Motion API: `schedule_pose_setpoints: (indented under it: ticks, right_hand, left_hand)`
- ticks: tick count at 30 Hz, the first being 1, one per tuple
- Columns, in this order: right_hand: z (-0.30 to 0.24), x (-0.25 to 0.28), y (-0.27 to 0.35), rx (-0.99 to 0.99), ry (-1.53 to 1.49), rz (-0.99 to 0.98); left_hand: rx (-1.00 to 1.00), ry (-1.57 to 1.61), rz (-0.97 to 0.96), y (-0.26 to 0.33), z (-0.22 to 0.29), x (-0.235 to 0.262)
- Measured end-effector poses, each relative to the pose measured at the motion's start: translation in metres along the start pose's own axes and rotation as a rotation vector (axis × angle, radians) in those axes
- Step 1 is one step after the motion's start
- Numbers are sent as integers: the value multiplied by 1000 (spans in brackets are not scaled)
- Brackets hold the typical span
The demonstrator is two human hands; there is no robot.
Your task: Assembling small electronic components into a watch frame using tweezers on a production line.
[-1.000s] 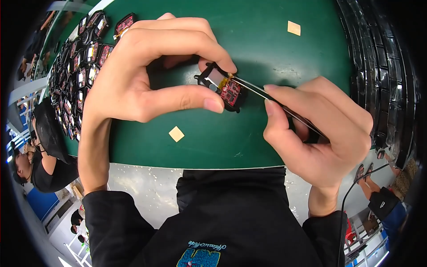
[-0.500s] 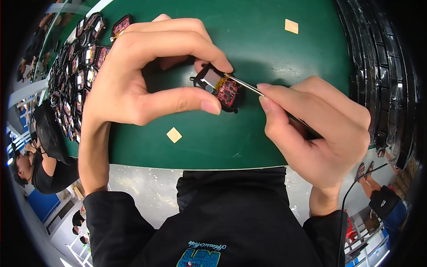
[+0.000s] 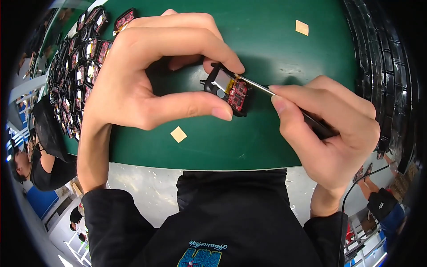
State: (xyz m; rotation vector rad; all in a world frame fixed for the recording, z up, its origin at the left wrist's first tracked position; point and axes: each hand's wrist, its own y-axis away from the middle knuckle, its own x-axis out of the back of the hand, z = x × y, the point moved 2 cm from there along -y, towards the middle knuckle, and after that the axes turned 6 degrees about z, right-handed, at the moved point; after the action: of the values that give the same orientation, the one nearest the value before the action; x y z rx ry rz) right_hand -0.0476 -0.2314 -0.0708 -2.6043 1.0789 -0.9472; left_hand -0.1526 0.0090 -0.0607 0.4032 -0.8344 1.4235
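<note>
Between thumb and fingers, my left hand [image 3: 147, 75] grips a small black electronic device housing [image 3: 209, 84] by its edges, above the table. The housing lies open, showing a red circuit board [image 3: 239, 95], a silver battery-like block [image 3: 222, 81], yellow tape and a round grey part. My right hand [image 3: 331, 124] pinches a thin metal tool with a dark handle [image 3: 258, 85], like tweezers or a pick; its exact kind is unclear. The tool's tip touches the housing's upper edge near the yellow tape, close to my left index finger.
Many similar open housings [image 3: 91, 49] crowd the left of the green table [image 3: 267, 142]. Two pale square pieces [image 3: 179, 134] lie on it. Stacked black trays [image 3: 378, 66] line the right side. Another person [image 3: 49, 164] sits at far left; a cable hangs at right.
Both hands, the housing and the tool have shifted slightly right in the picture, and the table items shifted a little too. The tool tip stays at the housing's upper edge.
</note>
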Motion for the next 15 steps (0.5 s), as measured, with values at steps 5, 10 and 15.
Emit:
schedule_pose_setpoints:
  ticks: [5, 10, 15]
  right_hand:
    - [-1, 0, -1, -17, -34, 19]
    - [1, -1, -1, -5, -31, 9]
    - [2, 2, 1, 15, -36, 28]
  left_hand:
    - [-31, 1, -16, -2, 1, 1]
    - [-47, -38, -25, -1, 0, 3]
    - [-30, -34, -32, -3, 3, 3]
